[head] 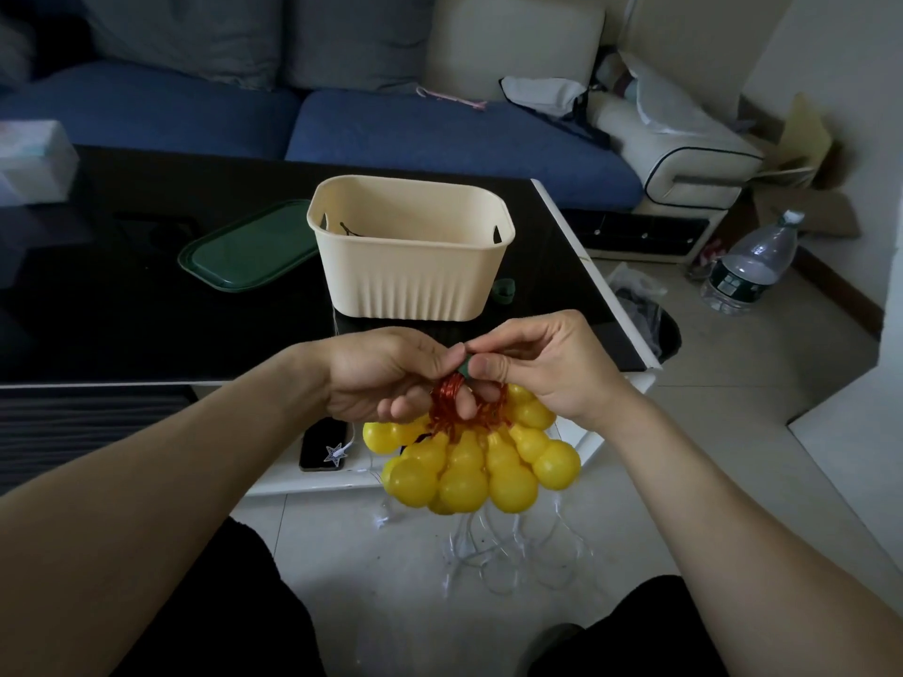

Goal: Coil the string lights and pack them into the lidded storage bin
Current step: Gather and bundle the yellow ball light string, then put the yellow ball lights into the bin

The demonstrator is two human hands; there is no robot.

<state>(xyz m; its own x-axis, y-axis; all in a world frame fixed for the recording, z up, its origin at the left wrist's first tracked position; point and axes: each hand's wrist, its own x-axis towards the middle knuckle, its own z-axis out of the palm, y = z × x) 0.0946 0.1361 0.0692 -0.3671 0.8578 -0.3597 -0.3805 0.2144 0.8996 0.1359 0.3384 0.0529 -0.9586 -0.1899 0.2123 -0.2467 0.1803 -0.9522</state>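
Both hands meet just off the table's point(562, 222) near edge. The left hand point(386, 373) has its fingers curled round the red wire coil point(447, 403), and the right hand point(542, 368) pinches a green tie point(463, 367) at the coil's top. The yellow bulbs point(469, 466) hang straight below. The open bin point(413, 246) stands directly ahead near the table's right edge, its green lid point(244, 251) lying to its left.

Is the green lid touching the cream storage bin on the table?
Cannot tell. In the head view the green lid lies flat left of the cream bin, whose wall hides the lid's right edge, so neither contact nor gap shows.
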